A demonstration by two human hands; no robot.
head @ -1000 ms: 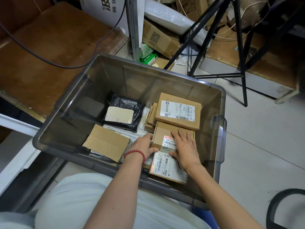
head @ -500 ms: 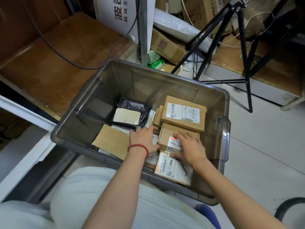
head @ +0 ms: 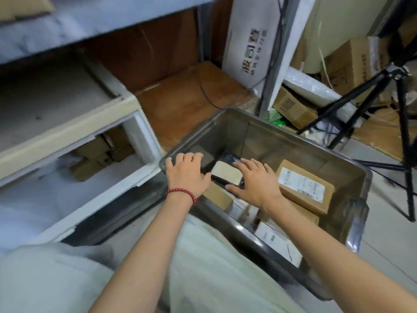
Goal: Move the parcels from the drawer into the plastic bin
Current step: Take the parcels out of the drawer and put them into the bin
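Note:
The grey translucent plastic bin (head: 352,168) stands on the floor at the right and holds several parcels, among them a labelled cardboard box (head: 304,186), a black bag with a tan label (head: 226,172) and a white-labelled packet (head: 277,242). My left hand (head: 186,175), with a red bead bracelet, hovers over the bin's left corner with fingers spread and empty. My right hand (head: 257,181) is spread above the black bag, holding nothing. At the left, the open white drawer (head: 117,188) still shows brown cardboard parcels (head: 99,154) at its back.
A closed beige drawer (head: 67,129) sits above the open one. A brown wooden board (head: 187,98) lies behind the bin. A black tripod (head: 401,123) stands at the right, with cardboard boxes (head: 352,62) and a white roll (head: 316,89) behind it. My light trousers (head: 203,267) fill the foreground.
Both hands have lifted off the parcels near the bin's front and moved left and up over the bin. The view has swung left, bringing the drawer into sight.

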